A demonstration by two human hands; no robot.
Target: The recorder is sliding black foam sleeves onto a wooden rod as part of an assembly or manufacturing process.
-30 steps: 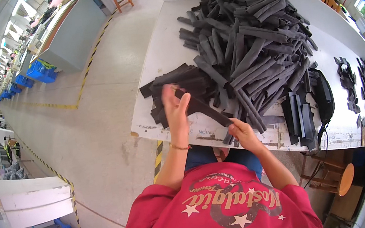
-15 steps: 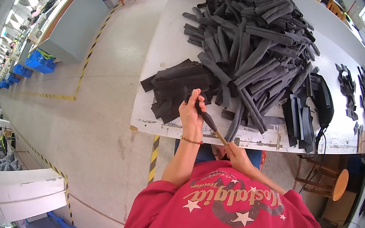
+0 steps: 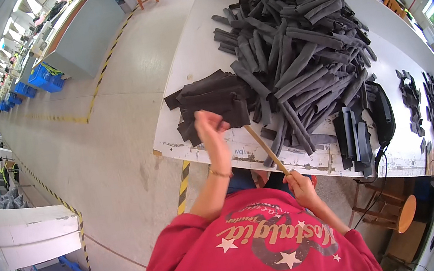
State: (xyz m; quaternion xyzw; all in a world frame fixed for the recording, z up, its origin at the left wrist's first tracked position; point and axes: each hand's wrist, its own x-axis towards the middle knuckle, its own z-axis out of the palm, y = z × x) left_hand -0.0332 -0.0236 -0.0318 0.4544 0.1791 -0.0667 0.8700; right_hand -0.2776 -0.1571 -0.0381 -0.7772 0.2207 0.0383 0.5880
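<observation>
My right hand [image 3: 301, 188] is closed round the lower end of a thin wooden stick [image 3: 267, 149]. The bare stick slants up and left, its far tip at the edge of a stack of flat dark fabric pieces [image 3: 213, 103]. Slightly blurred, my left hand [image 3: 214, 136] hovers at the near side of that stack, fingers apart and nothing visible in them. Just beyond the stick, on the right, rises a big heap of dark fabric tubes [image 3: 299, 53].
All this lies on a white table [image 3: 188, 149] with a worn front edge. Farther right are more dark strips [image 3: 354, 139], a black curved object [image 3: 382, 113] with a cord, and smaller dark piles [image 3: 412, 104]. A wooden stool [image 3: 405, 216] stands below the table's right end.
The dark fabric tube that covered the stick's upper part is off it. My left hand has let go and shifted left; my right hand has drawn the stick lower right.
</observation>
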